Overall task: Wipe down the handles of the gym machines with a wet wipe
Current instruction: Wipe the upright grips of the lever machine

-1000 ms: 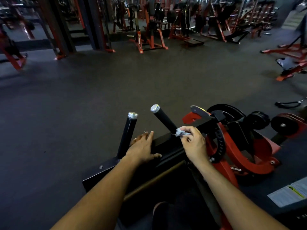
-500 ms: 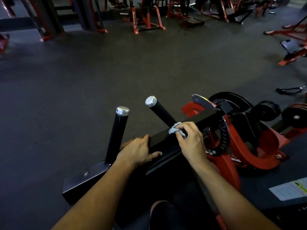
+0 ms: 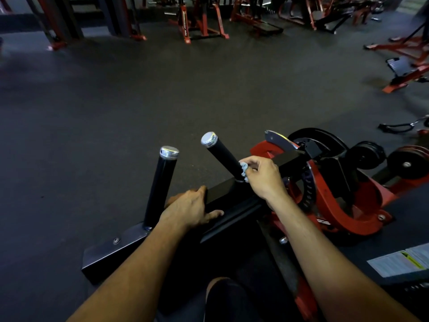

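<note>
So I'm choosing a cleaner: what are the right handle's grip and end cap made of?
Right handle: the grip looks like matte black rubber or foam, showing no glare. Its end cap looks like polished metal, bright and reflective. The wet wipe is bunched against the grip's base.

Most of the crumpled pale-blue wet wipe (image 3: pixel 244 171) was buried under the fingers of the right hand (image 3: pixel 262 176), which also covered the foot of the slanted black handle with a silver cap (image 3: pixel 221 155). The flat left hand (image 3: pixel 188 209) hid part of the black steel crossbar (image 3: pixel 228 204). The white printed label (image 3: pixel 400 261) was cut by the right edge, its text too small to read. The red machine frames along the top (image 3: pixel 202 19) were cropped and blurred.
</note>
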The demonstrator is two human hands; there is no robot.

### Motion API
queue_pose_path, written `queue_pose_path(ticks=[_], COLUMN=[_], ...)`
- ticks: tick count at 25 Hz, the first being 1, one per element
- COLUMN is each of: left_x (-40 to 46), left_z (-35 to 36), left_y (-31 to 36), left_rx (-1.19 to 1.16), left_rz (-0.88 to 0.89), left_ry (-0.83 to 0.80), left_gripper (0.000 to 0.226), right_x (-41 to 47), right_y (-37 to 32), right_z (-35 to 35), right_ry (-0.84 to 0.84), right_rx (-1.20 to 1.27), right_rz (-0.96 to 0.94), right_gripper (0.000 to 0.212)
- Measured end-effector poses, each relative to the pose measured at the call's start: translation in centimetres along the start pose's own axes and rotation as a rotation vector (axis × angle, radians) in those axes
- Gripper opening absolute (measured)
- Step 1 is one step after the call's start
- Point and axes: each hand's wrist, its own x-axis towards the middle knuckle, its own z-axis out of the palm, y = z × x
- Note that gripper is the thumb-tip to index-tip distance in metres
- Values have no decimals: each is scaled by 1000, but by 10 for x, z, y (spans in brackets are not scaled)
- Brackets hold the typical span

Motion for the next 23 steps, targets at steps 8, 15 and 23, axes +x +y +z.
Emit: queue_pose_path(ticks=[8,15,23], left_x=[0,1,-1], left_z=[4,3,2], left_y=[2,2,2], left_rx=[41,48,64], left_rz=[-9,-11,-5], left_ry=[43,31,38], left_gripper=[78,80,72], right_x=[-14,-31,-5], right_y=[23,11,-8], right_z=[-3,23,22], right_ry=[146,312,260], right_rx=[-220,7,93], right_rz=[-405,-456,-372], right_gripper=[36,27,28])
